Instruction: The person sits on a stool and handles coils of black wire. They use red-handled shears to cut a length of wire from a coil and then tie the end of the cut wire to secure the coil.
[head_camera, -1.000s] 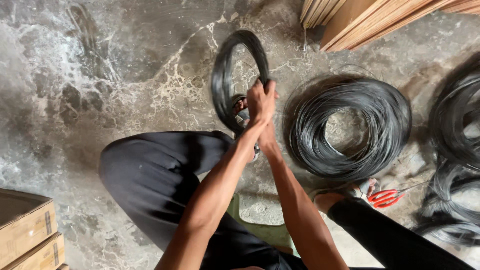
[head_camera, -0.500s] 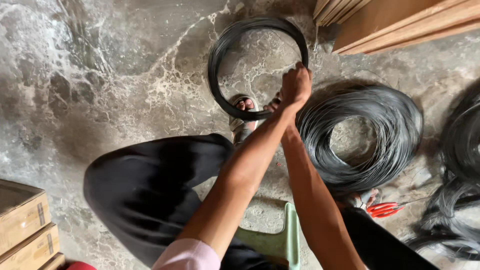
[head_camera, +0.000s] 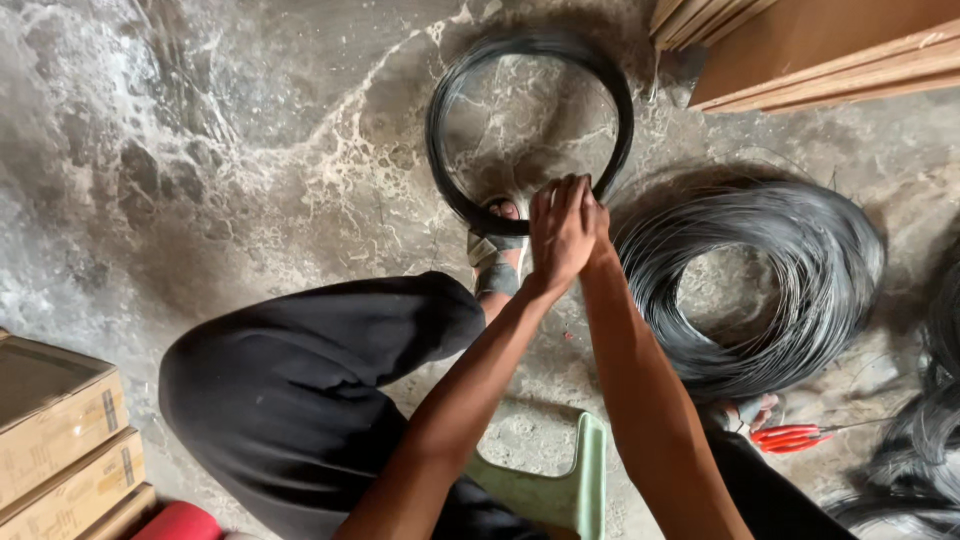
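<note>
A small coil of dark wire (head_camera: 455, 180) lies as a round hoop on the stone floor, its near edge resting over my sandalled foot (head_camera: 497, 255). Both hands meet at the hoop's lower right rim. My left hand (head_camera: 558, 235) is closed over that rim, fingers pointing up. My right hand (head_camera: 597, 215) is mostly hidden behind the left one and presses against the same spot of wire. A larger loose coil of dark wire (head_camera: 760, 285) lies just to the right of my arms.
Wooden boards (head_camera: 800, 45) lie at the top right. More wire coils (head_camera: 920, 450) sit at the right edge, with red-handled cutters (head_camera: 795, 436) near them. Cardboard boxes (head_camera: 60, 440) stack at the bottom left. I sit on a green stool (head_camera: 560, 490).
The small coil was held upright and edge-on; it has turned and dropped flat into a full round hoop on the floor, and my hands have come lower with it.
</note>
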